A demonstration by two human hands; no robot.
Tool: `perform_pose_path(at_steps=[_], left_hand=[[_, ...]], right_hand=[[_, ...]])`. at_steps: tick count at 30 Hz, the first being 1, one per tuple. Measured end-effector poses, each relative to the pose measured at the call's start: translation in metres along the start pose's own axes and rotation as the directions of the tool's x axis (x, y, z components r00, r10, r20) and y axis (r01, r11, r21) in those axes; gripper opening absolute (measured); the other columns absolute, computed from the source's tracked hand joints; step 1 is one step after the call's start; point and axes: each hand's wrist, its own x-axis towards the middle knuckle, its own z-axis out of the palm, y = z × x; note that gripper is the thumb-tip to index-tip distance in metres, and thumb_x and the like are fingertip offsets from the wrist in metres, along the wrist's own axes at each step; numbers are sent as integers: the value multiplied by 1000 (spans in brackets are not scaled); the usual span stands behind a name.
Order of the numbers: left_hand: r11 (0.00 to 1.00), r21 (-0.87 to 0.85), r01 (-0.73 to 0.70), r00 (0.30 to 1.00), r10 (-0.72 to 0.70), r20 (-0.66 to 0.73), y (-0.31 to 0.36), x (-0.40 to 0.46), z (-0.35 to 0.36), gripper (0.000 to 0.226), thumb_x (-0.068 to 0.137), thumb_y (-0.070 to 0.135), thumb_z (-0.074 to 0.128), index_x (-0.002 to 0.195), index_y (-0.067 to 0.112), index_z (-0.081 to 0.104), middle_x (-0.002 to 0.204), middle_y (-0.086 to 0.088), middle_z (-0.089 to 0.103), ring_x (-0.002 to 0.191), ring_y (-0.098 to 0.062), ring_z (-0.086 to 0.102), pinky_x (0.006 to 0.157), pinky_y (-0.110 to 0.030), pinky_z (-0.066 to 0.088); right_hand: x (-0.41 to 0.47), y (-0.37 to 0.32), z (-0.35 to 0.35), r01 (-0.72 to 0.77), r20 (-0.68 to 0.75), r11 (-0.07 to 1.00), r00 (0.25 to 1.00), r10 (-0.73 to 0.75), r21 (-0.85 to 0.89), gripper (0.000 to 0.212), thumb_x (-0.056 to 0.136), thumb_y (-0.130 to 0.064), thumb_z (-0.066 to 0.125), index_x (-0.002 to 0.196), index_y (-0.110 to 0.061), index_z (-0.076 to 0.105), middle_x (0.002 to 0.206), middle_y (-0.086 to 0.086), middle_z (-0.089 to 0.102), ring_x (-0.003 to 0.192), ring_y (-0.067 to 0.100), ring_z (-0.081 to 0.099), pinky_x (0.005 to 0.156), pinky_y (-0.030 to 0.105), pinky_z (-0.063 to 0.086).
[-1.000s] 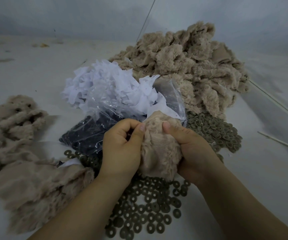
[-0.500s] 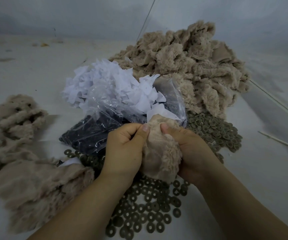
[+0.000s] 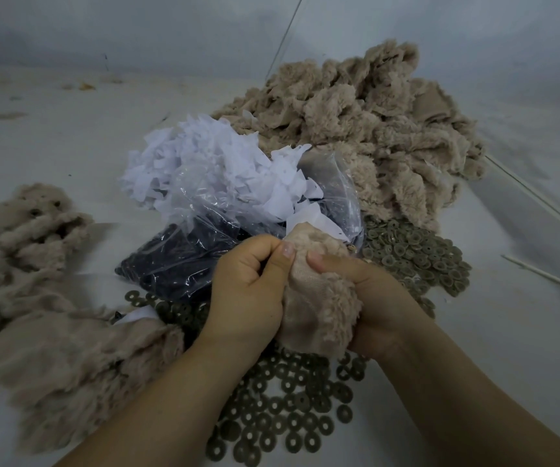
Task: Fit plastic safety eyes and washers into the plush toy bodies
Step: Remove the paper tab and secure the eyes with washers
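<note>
Head view: both the left hand and right hand pinched one plush body above scattered washers. A large unfitted pile remained behind; fewer bodies, seemingly done, lay left.

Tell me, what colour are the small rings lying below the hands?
The washers are dull olive-grey, each with a pale centre hole; only the head view shows them.

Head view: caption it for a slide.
Both hands, left and right, grip a plush toy body above scattered washers.
</note>
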Motion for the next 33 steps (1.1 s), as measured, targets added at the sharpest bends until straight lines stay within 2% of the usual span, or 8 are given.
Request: perform_pose_path(at_steps=[7,11,15,19,23,26,29,33], left_hand=[[998,64,4,999,-1,-46,1,0,0,27,94,10,62,68,3,61,66,-12,59,60,-14,53,57,-34,49],[963,240,-127,981,157,-114,6,0,-3,15,85,7,71,74,13,62,75,-1,61,69,-13,59,63,-27,51],[789,489,-373,916,397,58,11,0,-5,28,76,9,66,104,11,69,105,4,55,100,-13,52,89,-15,41],[738,555,-384,921,348,176,14,3,-7,36,76,17,67,112,12,70,111,10,55,108,-16,51,96,-7,32],[686,588,-428,904,334,268,14,7,-11,30,76,20,67,105,16,74,105,8,64,103,-17,54,92,-14,36],[699,552,-455,889,395,231,13,5,-10,15,80,17,70,92,17,78,90,5,67,91,-20,57,83,-23,43],[728,499,-471,877,448,175,14,5,-10,10,82,10,71,88,13,78,86,1,65,87,-16,57,79,-17,43],[794,354,-494,869,450,205,19,8,-17,9,83,8,69,87,10,76,82,1,63,81,-10,59,75,-17,45]], right_hand=[[3,2,-5,-24,38,1000,999,24,1,46,83,-17,70,122,6,63,109,23,70,95,32,71,81,40,59],[4,2,-8,95,-2,973,995,-98,-210,38,85,-16,70,115,5,68,112,27,70,95,33,71,82,40,59],[5,9,-10,250,21,754,954,-300,-607,16,93,-9,65,104,1,72,104,24,73,97,37,71,87,48,59],[6,11,-10,331,124,519,911,-394,-788,9,82,2,60,83,7,67,77,21,69,68,25,62,66,37,53],[7,12,-8,341,171,419,904,-392,-842,10,83,11,61,83,6,69,78,26,69,70,40,64,67,49,54],[6,12,-7,315,144,460,918,-369,-831,6,82,9,63,77,9,67,75,30,66,66,29,60,62,47,52],[4,11,-8,282,74,573,931,-358,-769,10,86,5,63,78,10,64,73,23,66,68,23,61,62,31,51],[-3,-2,-6,120,-39,870,987,-157,-478,30,84,-9,70,108,9,68,108,28,70,98,36,70,85,39,58]])
